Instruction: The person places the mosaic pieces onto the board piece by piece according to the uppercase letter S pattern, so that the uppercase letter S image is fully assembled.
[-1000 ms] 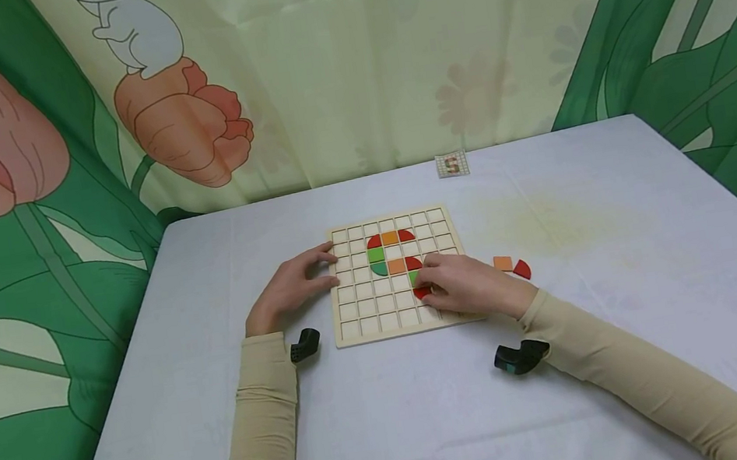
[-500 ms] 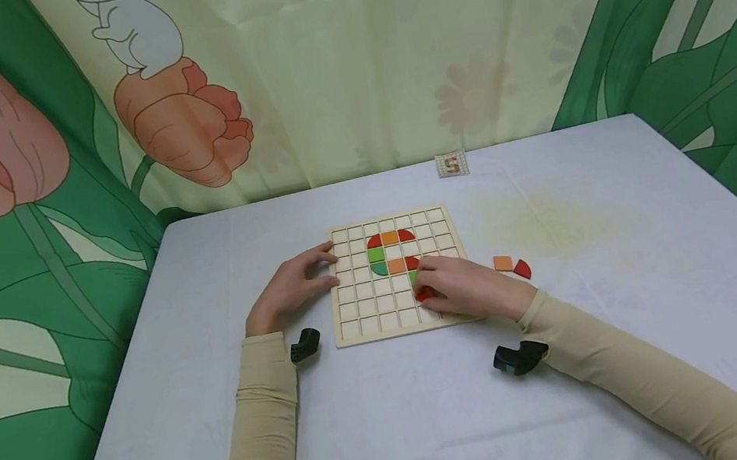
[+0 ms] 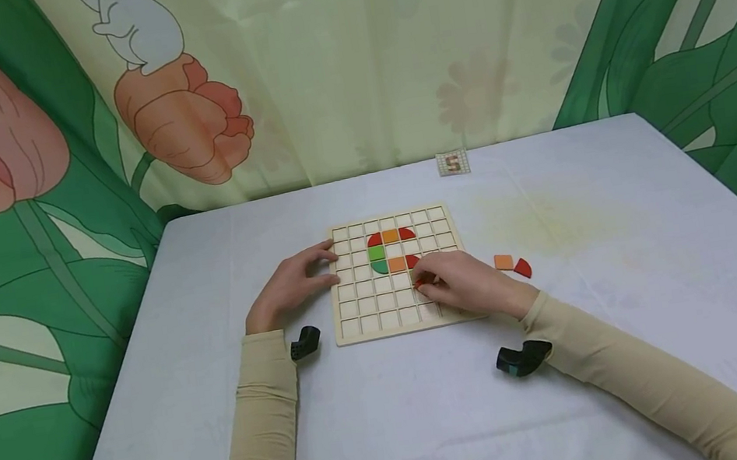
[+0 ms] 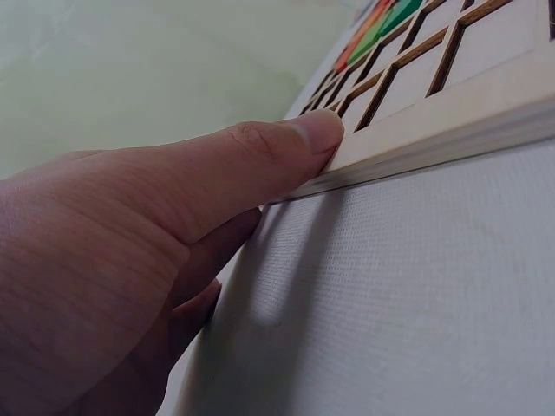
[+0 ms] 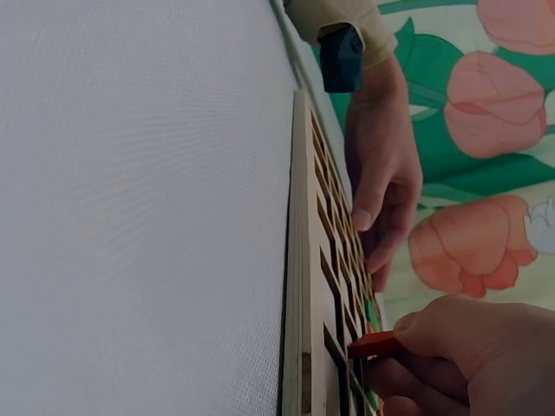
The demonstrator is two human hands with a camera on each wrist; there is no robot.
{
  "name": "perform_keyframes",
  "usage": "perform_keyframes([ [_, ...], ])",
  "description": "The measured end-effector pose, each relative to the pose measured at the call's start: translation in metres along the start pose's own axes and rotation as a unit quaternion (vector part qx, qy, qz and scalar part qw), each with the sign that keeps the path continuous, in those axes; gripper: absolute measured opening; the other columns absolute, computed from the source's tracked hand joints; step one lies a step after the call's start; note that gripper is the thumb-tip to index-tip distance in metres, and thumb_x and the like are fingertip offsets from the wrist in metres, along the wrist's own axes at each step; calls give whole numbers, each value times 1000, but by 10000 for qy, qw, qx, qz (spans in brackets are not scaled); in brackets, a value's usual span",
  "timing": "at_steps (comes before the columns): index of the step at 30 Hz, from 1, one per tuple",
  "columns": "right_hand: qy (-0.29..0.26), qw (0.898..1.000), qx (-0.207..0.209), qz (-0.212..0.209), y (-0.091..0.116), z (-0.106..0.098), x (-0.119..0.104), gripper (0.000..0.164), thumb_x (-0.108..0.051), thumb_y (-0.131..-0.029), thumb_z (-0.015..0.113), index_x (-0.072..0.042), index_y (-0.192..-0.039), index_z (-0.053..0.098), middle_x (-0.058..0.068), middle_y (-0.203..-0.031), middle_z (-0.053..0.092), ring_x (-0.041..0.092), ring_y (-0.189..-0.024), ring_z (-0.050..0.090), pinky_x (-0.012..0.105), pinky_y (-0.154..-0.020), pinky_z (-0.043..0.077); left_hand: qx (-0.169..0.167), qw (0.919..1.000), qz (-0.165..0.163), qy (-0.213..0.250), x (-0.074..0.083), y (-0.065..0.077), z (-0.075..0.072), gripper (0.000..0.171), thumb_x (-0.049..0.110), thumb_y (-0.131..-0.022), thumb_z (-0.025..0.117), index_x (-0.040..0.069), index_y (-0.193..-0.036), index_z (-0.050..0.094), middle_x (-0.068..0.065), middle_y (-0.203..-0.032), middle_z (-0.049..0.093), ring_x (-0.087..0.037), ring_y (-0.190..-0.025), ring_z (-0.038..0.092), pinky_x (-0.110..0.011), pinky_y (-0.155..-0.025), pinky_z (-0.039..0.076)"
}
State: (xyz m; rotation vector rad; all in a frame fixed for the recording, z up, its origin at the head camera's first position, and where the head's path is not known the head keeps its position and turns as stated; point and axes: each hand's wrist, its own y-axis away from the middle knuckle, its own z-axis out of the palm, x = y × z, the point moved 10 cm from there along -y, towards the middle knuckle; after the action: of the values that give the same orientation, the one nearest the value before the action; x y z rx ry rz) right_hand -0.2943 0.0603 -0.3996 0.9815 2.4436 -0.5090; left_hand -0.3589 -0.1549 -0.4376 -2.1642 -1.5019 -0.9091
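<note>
A pale wooden grid board [image 3: 370, 327] lies on the table, with red, orange and green tiles in its upper middle cells, among them a light green square [image 3: 376, 252] and a dark green quarter-round [image 3: 380, 267]. My right hand [image 3: 463, 279] is over the board's right half, pinching a red tile [image 5: 375, 344] between thumb and fingers; in the right wrist view it is tilted up from the grid. Cells beneath this hand are hidden. My left hand [image 3: 291, 284] rests at the board's left edge, its thumb [image 4: 286, 147] on the frame and its fingers loosely bent.
To the right of the board, an orange square tile [image 3: 503, 262] and a red quarter-round tile [image 3: 522, 268] lie on the white cloth [image 3: 394, 415]. A small card with a printed grid pattern [image 3: 453, 163] is near the table's back edge. A patterned curtain hangs behind.
The red tile under my right hand has come up and slightly away from me, now between the fingertips. A green tile seen beside it is now hidden. My left hand stays put.
</note>
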Motion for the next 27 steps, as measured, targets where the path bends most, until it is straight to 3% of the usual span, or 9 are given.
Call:
perform_keyframes([
  [4, -130, 9992, 71, 359, 1, -5, 9, 9, -13, -92, 68, -9, -100, 65, -4, -91, 65, 11, -82, 59, 29, -75, 52, 6, 10000, -11, -29, 1, 1, -1, 38, 29, -89, 74, 16, -123, 64, 7, -152, 41, -17, -144, 30, -40, -117, 24],
  [8, -27, 9989, 58, 461, 2, -8, 13, 9, -15, -90, 71, -11, -96, 65, -6, -84, 61, 11, -76, 53, 28, -69, 48, -12, 10000, -3, 18, 2, 1, -1, 38, 29, -88, 74, 15, -122, 64, 6, -153, 41, -17, -144, 29, -40, -117, 24],
  [15, 124, 9994, 22, 323, 7, -10, 14, 6, -15, -90, 70, -12, -95, 67, -6, -86, 60, 10, -76, 54, 29, -72, 48, -10, 10000, -14, 58, 0, 0, 0, 36, 29, -89, 74, 16, -121, 65, 7, -152, 41, -17, -144, 29, -40, -117, 24],
  [27, 524, 9986, 89, -10, 6, -2, 7, 17, -18, -89, 73, -7, -102, 70, 2, -98, 61, 14, -79, 53, 28, -72, 50, 1, 10000, 26, 38, 1, 0, 0, 37, 29, -89, 73, 16, -122, 64, 7, -152, 41, -17, -144, 29, -40, -117, 24],
])
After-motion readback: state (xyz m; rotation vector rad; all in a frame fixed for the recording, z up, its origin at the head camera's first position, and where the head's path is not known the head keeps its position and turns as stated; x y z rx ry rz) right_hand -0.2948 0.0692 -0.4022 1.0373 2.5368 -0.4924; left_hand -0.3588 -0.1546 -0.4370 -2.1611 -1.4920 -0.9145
